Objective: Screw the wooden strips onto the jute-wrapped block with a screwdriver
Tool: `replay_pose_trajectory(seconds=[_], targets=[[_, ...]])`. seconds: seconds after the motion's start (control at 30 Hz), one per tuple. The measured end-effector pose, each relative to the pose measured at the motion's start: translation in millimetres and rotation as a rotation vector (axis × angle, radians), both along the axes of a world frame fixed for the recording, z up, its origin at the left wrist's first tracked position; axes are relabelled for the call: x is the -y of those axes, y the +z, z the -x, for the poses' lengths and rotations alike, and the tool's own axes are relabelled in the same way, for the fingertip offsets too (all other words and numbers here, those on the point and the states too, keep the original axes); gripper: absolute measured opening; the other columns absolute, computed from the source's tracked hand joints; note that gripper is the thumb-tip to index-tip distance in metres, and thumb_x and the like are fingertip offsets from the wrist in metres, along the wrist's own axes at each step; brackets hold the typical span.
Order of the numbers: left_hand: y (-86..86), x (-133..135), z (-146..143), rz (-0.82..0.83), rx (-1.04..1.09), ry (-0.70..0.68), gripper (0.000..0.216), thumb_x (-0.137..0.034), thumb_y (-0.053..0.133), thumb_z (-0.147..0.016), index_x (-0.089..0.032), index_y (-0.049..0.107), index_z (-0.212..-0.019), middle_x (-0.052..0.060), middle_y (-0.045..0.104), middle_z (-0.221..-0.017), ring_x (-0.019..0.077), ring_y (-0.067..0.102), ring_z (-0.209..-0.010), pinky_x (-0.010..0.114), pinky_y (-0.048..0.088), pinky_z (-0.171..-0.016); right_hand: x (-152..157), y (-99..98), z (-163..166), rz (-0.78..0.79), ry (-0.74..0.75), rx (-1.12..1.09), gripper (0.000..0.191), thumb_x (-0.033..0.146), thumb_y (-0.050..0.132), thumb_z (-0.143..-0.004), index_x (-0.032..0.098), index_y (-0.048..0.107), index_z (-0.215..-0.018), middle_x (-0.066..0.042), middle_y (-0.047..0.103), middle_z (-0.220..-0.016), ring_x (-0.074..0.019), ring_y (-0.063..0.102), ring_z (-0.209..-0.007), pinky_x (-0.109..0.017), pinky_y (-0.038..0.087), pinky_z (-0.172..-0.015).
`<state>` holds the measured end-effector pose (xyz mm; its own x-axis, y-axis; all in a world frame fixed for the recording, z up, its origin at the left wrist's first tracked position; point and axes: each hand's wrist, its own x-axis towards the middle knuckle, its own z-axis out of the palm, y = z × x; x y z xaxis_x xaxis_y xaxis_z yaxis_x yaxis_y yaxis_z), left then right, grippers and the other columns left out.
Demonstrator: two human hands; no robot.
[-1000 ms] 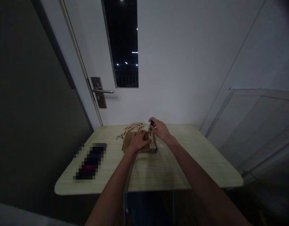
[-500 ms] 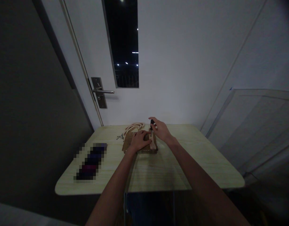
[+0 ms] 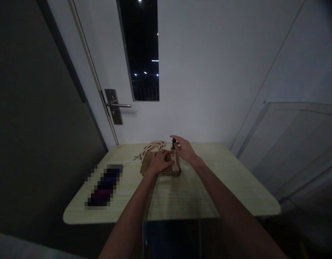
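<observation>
My left hand (image 3: 161, 162) lies flat with spread fingers on a brown, flat, box-like piece (image 3: 147, 162). Its thumb and index finger reach a pale strip (image 3: 175, 164) along the right side of that piece. With bent fingers my right hand (image 3: 184, 148) grips a black-handled screwdriver (image 3: 174, 144), one finger stretched over the handle's top. The tool stands nearly upright, its shaft pointing down at the upper part of the strip; the tip is too small to make out. Behind the brown piece is a looped pale cord or strap (image 3: 155, 144).
Small metal parts (image 3: 138, 157) lie left of the brown piece. A dark, pixelated item (image 3: 105, 185) rests on the left of the pale wooden table (image 3: 230, 190). Right behind the table stands a white door with a metal handle (image 3: 119, 105).
My right hand and the screwdriver have shifted very slightly, the fingers turning a little on the handle. My left hand stays in place on the brown piece.
</observation>
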<state>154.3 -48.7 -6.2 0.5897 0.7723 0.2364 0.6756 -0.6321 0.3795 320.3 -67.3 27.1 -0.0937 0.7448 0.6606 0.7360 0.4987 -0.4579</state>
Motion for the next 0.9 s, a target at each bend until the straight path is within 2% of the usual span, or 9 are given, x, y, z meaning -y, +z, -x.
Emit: replay_pose_trajectory(seconds=[0.2, 0.43, 0.67, 0.8, 0.9], targets=[[0.9, 0.9, -0.2, -0.002, -0.001, 0.004, 0.046, -0.042, 0.058, -0.082, -0.026, 0.055, -0.126, 0.005, 0.054, -0.131, 0.0262, 0.046, -0.124, 0.045, 0.028, -0.109, 5.0, 4.7, 3.0, 0.018, -0.004, 0.035, 0.05, 0.005, 0.044, -0.081, 0.023, 0.048, -0.128, -0.007, 0.064, -0.107, -0.0154, 0.061, -0.081, -0.032, 0.054, -0.077], [-0.9, 0.1, -0.1, 0.0, 0.006, 0.01, 0.046, -0.044, 0.057, -0.083, -0.027, 0.054, -0.126, 0.005, 0.053, -0.132, 0.0266, 0.046, -0.125, 0.047, 0.028, -0.109, 2.7, 6.4, 3.4, 0.031, -0.051, 0.055, 0.032, 0.012, 0.055, -0.082, 0.021, 0.058, -0.113, -0.007, 0.064, -0.099, -0.0152, 0.059, -0.075, -0.03, 0.053, -0.072], [1.5, 1.8, -0.8, -0.002, -0.007, 0.019, 0.047, -0.043, 0.058, -0.083, -0.026, 0.054, -0.126, 0.007, 0.053, -0.132, 0.0277, 0.046, -0.125, 0.049, 0.028, -0.109, 4.7, 5.4, 7.7, 0.011, -0.022, 0.0, 0.041, 0.007, 0.047, -0.081, 0.018, 0.057, -0.119, -0.011, 0.063, -0.114, -0.0161, 0.062, -0.081, -0.033, 0.054, -0.078], [3.4, 3.4, -0.4, 0.001, -0.021, 0.019, 0.046, -0.042, 0.057, -0.083, -0.026, 0.054, -0.126, 0.005, 0.053, -0.133, 0.027, 0.045, -0.126, 0.046, 0.028, -0.11, 5.3, 6.3, 5.9, 0.022, -0.024, 0.035, 0.043, 0.006, 0.049, -0.081, 0.019, 0.056, -0.121, -0.009, 0.064, -0.105, -0.0159, 0.061, -0.079, -0.032, 0.053, -0.076], [2.3, 2.6, 0.1, -0.003, -0.027, 0.018, 0.046, -0.043, 0.056, -0.084, -0.026, 0.054, -0.127, 0.006, 0.053, -0.132, 0.0263, 0.045, -0.127, 0.045, 0.028, -0.11, 4.8, 6.7, 4.5, 0.027, -0.063, 0.061, 0.036, 0.009, 0.053, -0.082, 0.02, 0.06, -0.115, -0.007, 0.063, -0.098, -0.0143, 0.059, -0.074, -0.03, 0.052, -0.073]])
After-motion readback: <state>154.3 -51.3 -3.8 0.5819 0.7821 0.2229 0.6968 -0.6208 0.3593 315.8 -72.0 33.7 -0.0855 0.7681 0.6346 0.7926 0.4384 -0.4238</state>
